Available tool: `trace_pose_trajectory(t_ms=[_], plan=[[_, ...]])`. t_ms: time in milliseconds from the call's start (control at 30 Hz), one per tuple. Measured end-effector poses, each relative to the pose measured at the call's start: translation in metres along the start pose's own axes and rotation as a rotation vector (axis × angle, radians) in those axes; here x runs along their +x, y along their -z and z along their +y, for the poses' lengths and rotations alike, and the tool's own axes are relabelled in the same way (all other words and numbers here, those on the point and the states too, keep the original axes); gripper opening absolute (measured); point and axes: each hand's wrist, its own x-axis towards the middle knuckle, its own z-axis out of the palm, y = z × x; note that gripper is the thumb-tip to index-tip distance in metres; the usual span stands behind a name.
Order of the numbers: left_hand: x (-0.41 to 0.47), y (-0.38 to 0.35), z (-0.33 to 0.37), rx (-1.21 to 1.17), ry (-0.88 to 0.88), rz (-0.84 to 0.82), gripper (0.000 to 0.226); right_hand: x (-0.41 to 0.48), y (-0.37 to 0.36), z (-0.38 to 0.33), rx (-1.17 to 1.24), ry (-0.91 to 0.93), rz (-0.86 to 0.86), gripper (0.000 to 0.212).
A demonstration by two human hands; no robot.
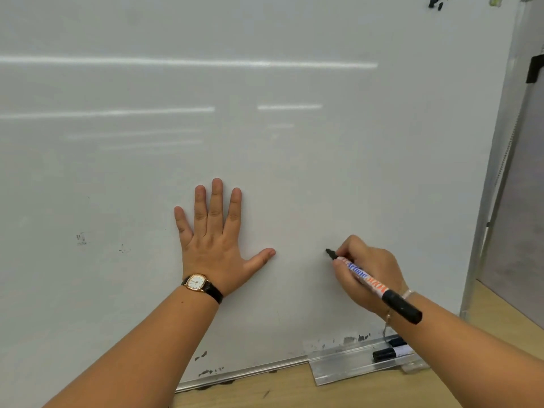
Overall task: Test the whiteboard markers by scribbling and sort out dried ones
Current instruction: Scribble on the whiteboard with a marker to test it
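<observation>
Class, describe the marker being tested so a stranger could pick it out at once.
Start at the whiteboard, then go to its lower right, above the tray. There the right hand grips one marker, black tip at the board. Unlike the tray markers, it alone is in hand, tip bared.

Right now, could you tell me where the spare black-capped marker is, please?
The spare black-capped marker lies at lower right of the head view, in the tray at the bottom edge of the whiteboard, beside another marker.

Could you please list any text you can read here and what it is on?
"Artline": blue script on the white-barrelled black marker held by the right hand.
Orange print beside it: too blurred.
Black smudges at the whiteboard's top right: unreadable.
Gold wristwatch dial: too small.
</observation>
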Motion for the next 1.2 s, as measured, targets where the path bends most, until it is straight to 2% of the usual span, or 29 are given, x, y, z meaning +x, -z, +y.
trace_pose_trajectory(t_ms=[67, 133, 200, 267, 333, 367, 400, 467, 567, 600, 633, 733, 767, 900, 933, 967, 1033, 1067, 1100, 1200], plan=[[0.0, 0.0, 0.0, 0.003, -0.002, -0.001, 0.112, 0.012, 0.002, -0.005, 0.024, 0.002, 0.046, 0.025], [0.0, 0.0, 0.0, 0.004, -0.003, 0.004, 0.112, 0.035, 0.005, -0.011, 0.205, -0.146, 0.219, 0.023], [0.0, 0.0, 0.0, -0.001, -0.005, 0.01, 0.112, 0.05, 0.007, -0.019, 0.343, -0.208, 0.339, 0.026], [-0.001, 0.0, 0.0, -0.007, -0.009, 0.016, 0.112, 0.052, 0.005, -0.034, 0.264, -0.137, 0.195, 0.027], [-0.001, -0.001, -0.001, -0.015, -0.017, 0.021, 0.111, 0.047, -0.004, -0.049, 0.059, 0.074, -0.07, 0.032], [-0.001, -0.001, -0.001, -0.018, -0.02, 0.024, 0.11, 0.049, -0.005, -0.055, 0.011, 0.165, -0.127, 0.032], [-0.001, -0.002, -0.001, -0.019, -0.022, 0.026, 0.11, 0.058, -0.003, -0.06, 0.014, 0.2, -0.106, 0.03], [-0.001, -0.002, -0.001, -0.013, -0.021, 0.029, 0.111, 0.084, 0.002, -0.067, 0.143, 0.121, 0.073, 0.026], [-0.002, -0.002, -0.001, -0.012, -0.023, 0.035, 0.11, 0.121, 0.012, -0.074, 0.519, -0.11, 0.413, 0.017], [-0.002, -0.002, -0.001, -0.012, -0.024, 0.036, 0.11, 0.123, 0.009, -0.077, 0.585, -0.131, 0.457, 0.016], [-0.002, -0.003, -0.002, -0.012, -0.026, 0.037, 0.11, 0.121, 0.004, -0.08, 0.56, -0.103, 0.427, 0.016], [-0.001, -0.003, -0.002, -0.017, -0.029, 0.043, 0.11, 0.103, -0.013, -0.09, 0.367, 0.071, 0.044, 0.018], [-0.001, -0.003, -0.002, -0.017, -0.027, 0.043, 0.11, 0.102, -0.014, -0.09, 0.38, 0.074, 0.011, 0.018], [-0.003, -0.003, -0.002, -0.009, -0.028, 0.045, 0.109, 0.107, -0.011, -0.083, 0.759, -0.145, 0.348, 0.008], [-0.003, -0.003, -0.003, -0.011, -0.031, 0.05, 0.109, 0.098, -0.014, -0.079, 0.733, -0.134, 0.346, 0.008], [-0.003, -0.004, -0.003, -0.013, -0.033, 0.055, 0.109, 0.086, -0.018, -0.074, 0.656, -0.105, 0.261, 0.011], [-0.003, -0.004, -0.003, -0.017, -0.039, 0.062, 0.109, 0.061, -0.027, -0.066, 0.491, -0.034, -0.038, 0.017], [-0.003, -0.004, -0.003, -0.018, -0.041, 0.067, 0.109, 0.053, -0.028, -0.062, 0.45, -0.011, -0.12, 0.017], [-0.003, -0.004, -0.003, -0.017, -0.04, 0.07, 0.109, 0.05, -0.028, -0.056, 0.455, -0.034, -0.106, 0.017], [-0.003, -0.004, -0.003, -0.016, -0.037, 0.069, 0.109, 0.048, -0.023, -0.044, 0.646, -0.178, 0.188, 0.013]])
